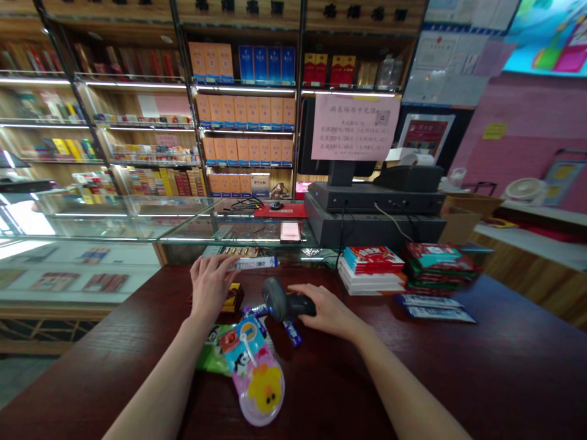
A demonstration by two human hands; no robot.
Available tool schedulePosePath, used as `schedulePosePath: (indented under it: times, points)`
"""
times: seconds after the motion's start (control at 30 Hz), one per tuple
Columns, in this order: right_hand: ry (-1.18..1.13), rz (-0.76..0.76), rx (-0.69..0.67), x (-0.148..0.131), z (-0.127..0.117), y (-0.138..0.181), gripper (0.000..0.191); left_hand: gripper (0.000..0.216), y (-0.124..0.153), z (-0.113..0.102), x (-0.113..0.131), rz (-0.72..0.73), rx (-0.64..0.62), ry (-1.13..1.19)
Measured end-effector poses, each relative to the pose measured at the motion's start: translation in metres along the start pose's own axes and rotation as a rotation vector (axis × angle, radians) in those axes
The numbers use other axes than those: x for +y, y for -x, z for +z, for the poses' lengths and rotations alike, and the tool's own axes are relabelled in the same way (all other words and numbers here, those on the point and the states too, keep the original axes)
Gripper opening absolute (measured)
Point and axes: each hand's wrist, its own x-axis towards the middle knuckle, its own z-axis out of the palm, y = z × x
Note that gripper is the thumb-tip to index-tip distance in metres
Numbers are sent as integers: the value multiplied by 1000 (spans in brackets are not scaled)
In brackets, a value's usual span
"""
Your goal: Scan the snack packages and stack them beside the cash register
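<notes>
Here, the two hands are apart from each other, each closed on its own thing. The left hand (208,287) has its fingers clamped on one end of the white pack (259,263), above the far side of the counter (330,385). It grips only this end, so most of the length stays uncovered, perhaps for keeping the print free. The right hand (326,310) is wrapped on the handle of the scanner (276,299), and the head points to the left, toward the other hand. I suppose this grip is chosen to leave the head uncovered. Whether the scanner touches the counter, I cannot tell.

Between the arms lie the pink bag (257,376), partly over the green bag (211,357), and some purple sticks (293,333) near the scanner. The yellow box (235,297) is just beside the left hand. These stand close, probably to be in easy reach. The red boxes (373,260) and blue packs (435,307) are farther right, maybe to leave the middle free.
</notes>
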Motion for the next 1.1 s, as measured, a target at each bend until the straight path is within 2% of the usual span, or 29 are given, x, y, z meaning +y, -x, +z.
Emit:
schedulePosePath:
  times: [0.13,0.23,0.97,1.1]
  points:
    - [-88,-18,134,1,-1,-1,65,31,1,2,-1,2,10,6]
    - [-121,-26,166,1,-1,-1,69,30,1,3,-1,-4,10,11]
    - [-175,-2,96,-3,-3,0,78,30,0,-1,2,-32,2,22]
    - [-146,-17,32,-4,-1,0,82,30,0,-3,3,-27,4,34]
